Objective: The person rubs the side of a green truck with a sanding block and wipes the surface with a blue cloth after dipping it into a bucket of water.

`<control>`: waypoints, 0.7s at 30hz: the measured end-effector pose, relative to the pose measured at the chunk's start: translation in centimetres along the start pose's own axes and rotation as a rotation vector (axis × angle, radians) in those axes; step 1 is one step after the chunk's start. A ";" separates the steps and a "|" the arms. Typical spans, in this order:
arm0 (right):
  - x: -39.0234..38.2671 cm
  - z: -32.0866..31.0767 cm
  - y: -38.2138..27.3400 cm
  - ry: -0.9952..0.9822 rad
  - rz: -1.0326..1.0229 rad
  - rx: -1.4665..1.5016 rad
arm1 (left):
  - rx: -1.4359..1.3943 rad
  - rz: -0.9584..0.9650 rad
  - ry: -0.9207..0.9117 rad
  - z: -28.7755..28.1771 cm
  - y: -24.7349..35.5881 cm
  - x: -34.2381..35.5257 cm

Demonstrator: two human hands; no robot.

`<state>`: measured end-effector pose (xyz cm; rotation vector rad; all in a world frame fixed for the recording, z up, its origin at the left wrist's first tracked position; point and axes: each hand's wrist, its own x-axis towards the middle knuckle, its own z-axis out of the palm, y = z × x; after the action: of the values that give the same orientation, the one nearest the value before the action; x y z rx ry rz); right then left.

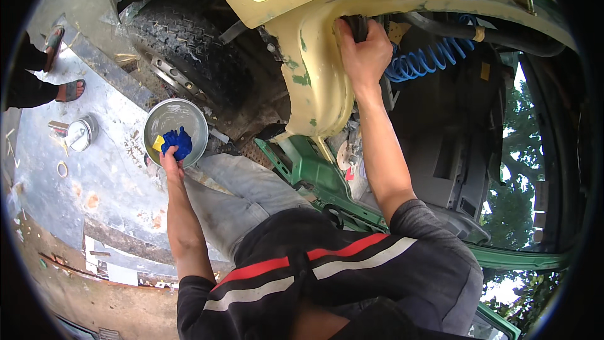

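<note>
My left hand (172, 162) is closed on a crumpled blue cloth (178, 143), held over a round metal basin (200, 124) with what looks like cloudy liquid in it. A small yellow piece (158, 143) shows beside the cloth. Up at the right, my right hand (367, 56) grips a dark, flat pad (358, 28), whose exact kind I cannot make out. That hand rests against the curved edge of a yellow-painted vehicle panel (314, 44), which has green patches. Part of the pad is hidden by my fingers.
A tyre (189, 50) lies beyond the basin. Blue coiled hose (428, 60) hangs right of my right hand. A paint can (82, 133) and a ring (62, 169) sit on the metal sheet (126, 195). Another person's sandalled foot (71, 90) is at far left. Green bodywork (314, 170) lies below the panel.
</note>
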<state>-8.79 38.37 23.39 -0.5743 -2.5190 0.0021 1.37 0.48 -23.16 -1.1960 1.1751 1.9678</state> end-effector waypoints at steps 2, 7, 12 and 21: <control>-0.1 0.4 0.6 -0.010 -0.036 0.006 | -0.031 0.018 0.016 0.3 -0.1 -0.3; 1.4 -0.4 0.1 0.116 -0.076 0.097 | -0.021 0.013 0.018 -0.1 -0.1 0.0; 0.8 0.9 1.7 0.214 -0.017 0.122 | 0.045 -0.030 0.006 -0.2 0.4 -0.7; 0.2 1.6 1.7 0.188 0.066 0.210 | -0.020 -0.012 0.002 0.5 0.1 -0.6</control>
<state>-9.07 40.18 21.97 -0.5449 -2.2820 0.2240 1.32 0.90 -22.44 -1.2133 1.1489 1.9739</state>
